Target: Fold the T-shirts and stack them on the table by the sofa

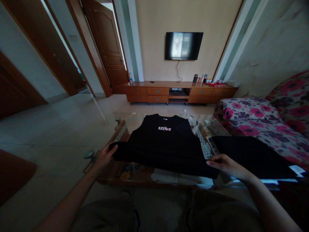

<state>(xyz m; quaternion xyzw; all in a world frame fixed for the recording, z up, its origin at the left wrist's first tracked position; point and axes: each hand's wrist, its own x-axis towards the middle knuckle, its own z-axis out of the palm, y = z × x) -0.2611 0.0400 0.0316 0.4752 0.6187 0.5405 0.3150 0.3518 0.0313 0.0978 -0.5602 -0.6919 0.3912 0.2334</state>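
Note:
A black sleeveless shirt (pixel 164 143) with a small white and pink print on its chest lies spread on a glass coffee table (pixel 205 129), its neck pointing away from me. My left hand (pixel 105 158) pinches the shirt's near left corner. At the near right corner, my right hand (pixel 225 166) grips the hem, fingers closed on the cloth. Both corners look slightly lifted off the glass.
A second dark cloth (pixel 251 154) lies on the table's right end. A floral sofa (pixel 267 119) stands to the right. Against the far wall are a low wooden TV cabinet (pixel 178 91) and a wall-mounted TV (pixel 183 45). Tiled floor stretches left toward wooden doors (pixel 108 48).

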